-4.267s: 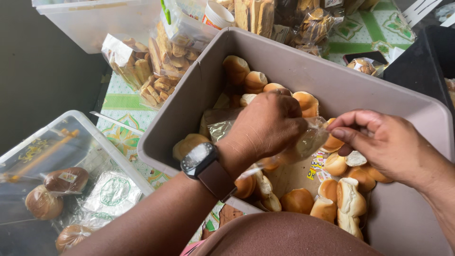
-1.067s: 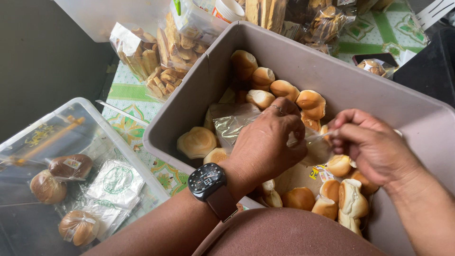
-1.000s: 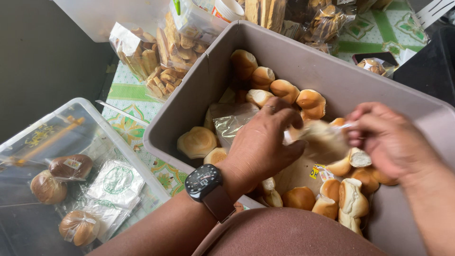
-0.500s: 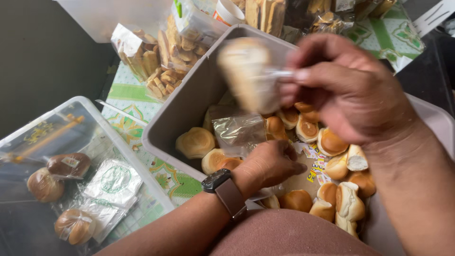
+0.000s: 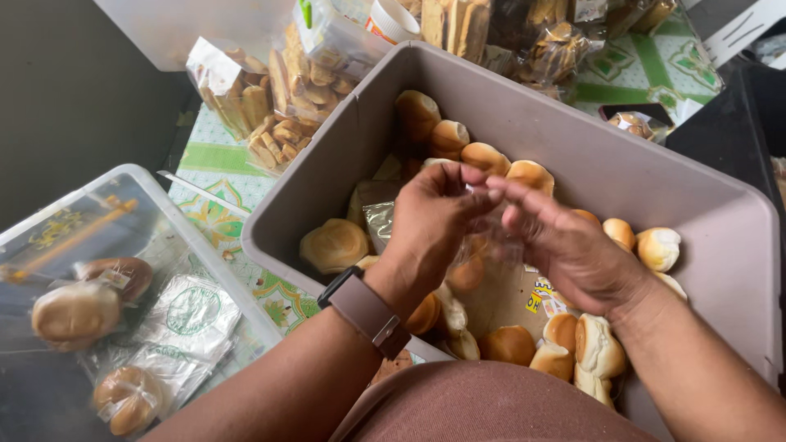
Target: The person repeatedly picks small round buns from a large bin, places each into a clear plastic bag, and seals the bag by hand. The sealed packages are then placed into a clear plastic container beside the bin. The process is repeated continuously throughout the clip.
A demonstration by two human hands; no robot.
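Note:
A grey plastic tub holds several round bread buns and a few empty clear bags. Both my hands meet above its middle. My left hand, with a watch on the wrist, pinches the top of a thin clear plastic bag with its fingertips. My right hand pinches the same bag from the other side. The bag hangs between the hands over the buns, and I cannot tell whether anything is inside it.
A clear plastic container at the left holds bagged buns and printed bags. Packs of long biscuits and other wrapped baked goods lie behind the tub on a green patterned cloth. A dark object stands at the right.
Half a second ago my right hand held a bagged bun up near the camera. That bun is no longer in it, and both hands now meet low over the tub on a clear bag.

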